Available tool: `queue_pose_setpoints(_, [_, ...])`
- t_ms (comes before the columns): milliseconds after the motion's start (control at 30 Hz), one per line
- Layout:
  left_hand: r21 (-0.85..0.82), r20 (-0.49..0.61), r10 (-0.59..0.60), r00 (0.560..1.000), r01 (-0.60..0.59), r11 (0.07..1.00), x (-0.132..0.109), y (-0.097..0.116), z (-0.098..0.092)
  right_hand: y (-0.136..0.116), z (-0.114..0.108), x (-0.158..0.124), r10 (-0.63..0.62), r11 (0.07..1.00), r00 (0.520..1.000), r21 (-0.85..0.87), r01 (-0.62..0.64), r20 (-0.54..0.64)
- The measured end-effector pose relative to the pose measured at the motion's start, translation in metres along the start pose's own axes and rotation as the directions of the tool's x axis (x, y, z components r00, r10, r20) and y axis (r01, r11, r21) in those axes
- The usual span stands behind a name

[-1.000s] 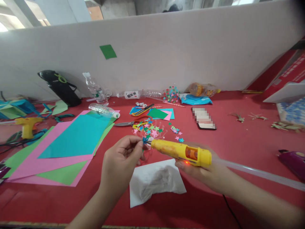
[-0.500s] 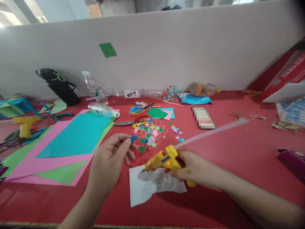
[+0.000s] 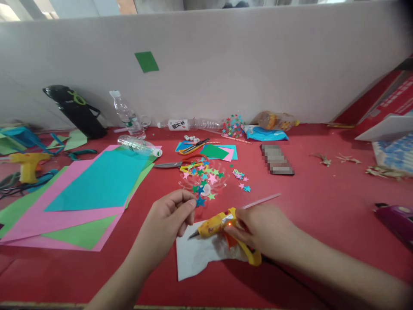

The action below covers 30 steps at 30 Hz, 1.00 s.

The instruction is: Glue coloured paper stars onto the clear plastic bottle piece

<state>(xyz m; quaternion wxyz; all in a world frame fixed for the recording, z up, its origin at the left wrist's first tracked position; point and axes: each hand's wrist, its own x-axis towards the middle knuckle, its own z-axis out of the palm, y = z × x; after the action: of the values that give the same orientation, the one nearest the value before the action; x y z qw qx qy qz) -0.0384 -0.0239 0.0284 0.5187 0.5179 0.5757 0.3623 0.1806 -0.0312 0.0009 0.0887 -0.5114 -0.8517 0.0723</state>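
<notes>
Pinched between the thumb and fingertips of my left hand (image 3: 171, 217) is a small blue star (image 3: 200, 201). My right hand (image 3: 264, 226) is closed on a yellow hot glue gun (image 3: 213, 226), whose indicator glows orange-red. The gun's nozzle points left over a white sheet (image 3: 190, 260), and a glue stick (image 3: 263, 200) sticks out of its back. Just beyond both hands sits a clear plastic piece with curled strips (image 3: 222, 183), carrying several coloured stars. My left fingers partly cover its near side.
Scissors (image 3: 169, 165), a utility knife (image 3: 193, 147) and small coloured cards (image 3: 214, 152) lie behind the stars. Coloured paper sheets (image 3: 93, 185) spread out at left, near another yellow glue gun (image 3: 29, 165). Plastic bottles (image 3: 137, 145), a black flask (image 3: 77, 113) and a phone (image 3: 277, 159) stand or lie farther back.
My left hand has moved right with the blue star. The glue gun has come down closer to the white sheet and turned, its glue stick now lower, with my right hand over its top.
</notes>
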Motion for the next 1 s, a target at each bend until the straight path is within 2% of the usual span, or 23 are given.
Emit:
queue_pose_setpoints(67, [-0.055, 0.067, -0.041, 0.997, 0.044, 0.997, 0.0, 0.001, 0.003, -0.001, -0.012, 0.004, -0.053, 0.99, 0.986, 0.125, 0.073, -0.159])
queue_pose_setpoints(133, [-0.101, 0.129, -0.076, 0.989, 0.089, 0.991, 0.0, 0.003, 0.005, -0.003, -0.025, 0.01, -0.139, 0.938, 0.955, 0.275, 0.212, -0.262])
queue_pose_setpoints(200, [-0.138, 0.173, -0.101, 0.98, 0.126, 0.982, 0.0, 0.004, 0.007, -0.006, -0.032, 0.015, -0.235, 0.882, 0.92, 0.33, 0.338, -0.314])
queue_pose_setpoints(300, [-0.183, 0.228, -0.12, 0.966, 0.163, 0.97, -0.002, 0.002, 0.007, -0.009, -0.032, 0.021, -0.328, 0.832, 0.871, 0.325, 0.45, -0.366])
queue_pose_setpoints(433, [-0.207, 0.314, -0.133, 0.94, 0.205, 0.957, -0.002, -0.003, 0.004, -0.01, -0.022, 0.026, -0.399, 0.795, 0.825, 0.298, 0.529, -0.4])
queue_pose_setpoints(533, [-0.179, 0.333, -0.139, 0.933, 0.207, 0.962, 0.0, -0.002, 0.002, -0.01, -0.018, 0.029, -0.423, 0.771, 0.795, 0.288, 0.568, -0.434])
queue_pose_setpoints(567, [-0.144, 0.32, -0.127, 0.939, 0.181, 0.973, 0.0, -0.001, 0.002, -0.009, -0.018, 0.03, -0.425, 0.767, 0.786, 0.282, 0.576, -0.448])
queue_pose_setpoints(633, [-0.027, 0.222, -0.026, 0.975, 0.033, 0.999, 0.002, 0.0, 0.0, -0.007, -0.021, 0.033, -0.41, 0.781, 0.788, 0.27, 0.563, -0.459])
queue_pose_setpoints(667, [0.062, 0.143, 0.076, 0.987, -0.086, 0.994, 0.003, 0.001, -0.001, -0.005, -0.023, 0.034, -0.393, 0.799, 0.801, 0.264, 0.541, -0.452])
queue_pose_setpoints(700, [0.171, 0.066, 0.204, 0.977, -0.213, 0.962, 0.005, 0.0, -0.002, -0.003, -0.027, 0.036, -0.371, 0.819, 0.817, 0.259, 0.512, -0.441])
queue_pose_setpoints(767, [0.4, -0.017, 0.458, 0.889, -0.414, 0.818, 0.008, -0.004, -0.003, 0.001, -0.033, 0.039, -0.34, 0.849, 0.845, 0.252, 0.465, -0.413])
queue_pose_setpoints(833, [0.572, 0.002, 0.625, 0.781, -0.513, 0.64, 0.01, -0.011, -0.003, 0.002, -0.039, 0.042, -0.344, 0.857, 0.851, 0.239, 0.457, -0.396])
queue_pose_setpoints(900, [0.673, 0.043, 0.712, 0.701, -0.547, 0.498, 0.012, -0.019, -0.001, 0.001, -0.04, 0.044, -0.376, 0.844, 0.841, 0.231, 0.484, -0.388])
queue_pose_setpoints(1000, [0.74, 0.077, 0.768, 0.636, -0.552, 0.384, 0.013, -0.026, 0.004, -0.002, -0.036, 0.046, -0.428, 0.81, 0.824, 0.246, 0.532, -0.372])
